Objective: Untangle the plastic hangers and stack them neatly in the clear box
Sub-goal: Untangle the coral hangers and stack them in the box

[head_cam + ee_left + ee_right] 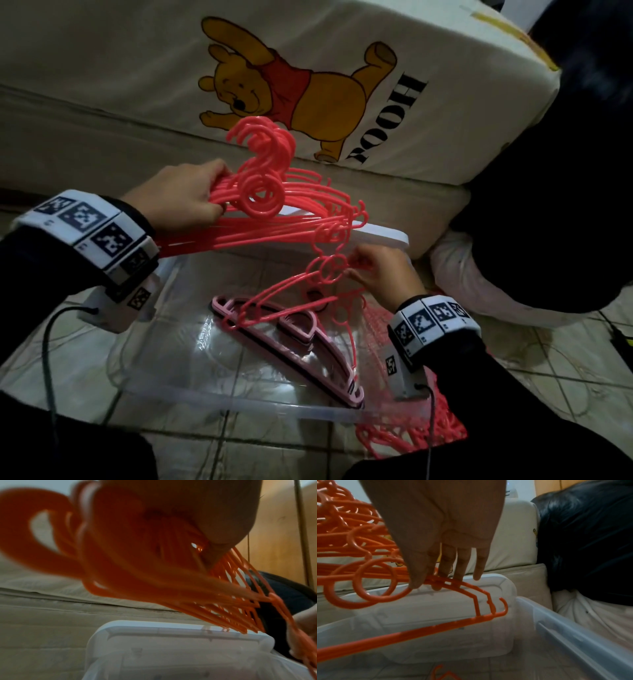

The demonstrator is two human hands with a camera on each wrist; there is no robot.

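Coral plastic hangers (274,209), a thick bunch, hang from our left hand (181,198), fingers curled round the shoulders, above the clear box (239,404). Pink hangers (294,339) lie inside it. Our right hand (383,270) pinches one coral hanger (471,599) hooked into the bunch. More coral hangers (411,435) lie on the tiled floor (565,370).

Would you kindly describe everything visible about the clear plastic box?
The clear plastic storage box sits open on the tiled floor, below both hands. Its walls are see-through with a frosted rim, so the tiles show through its base. Inside lies a stack of pale pink, broad plastic hangers, set diagonally. Thin coral hangers dangle into it from the right hand. More coral hangers lie outside its right wall.
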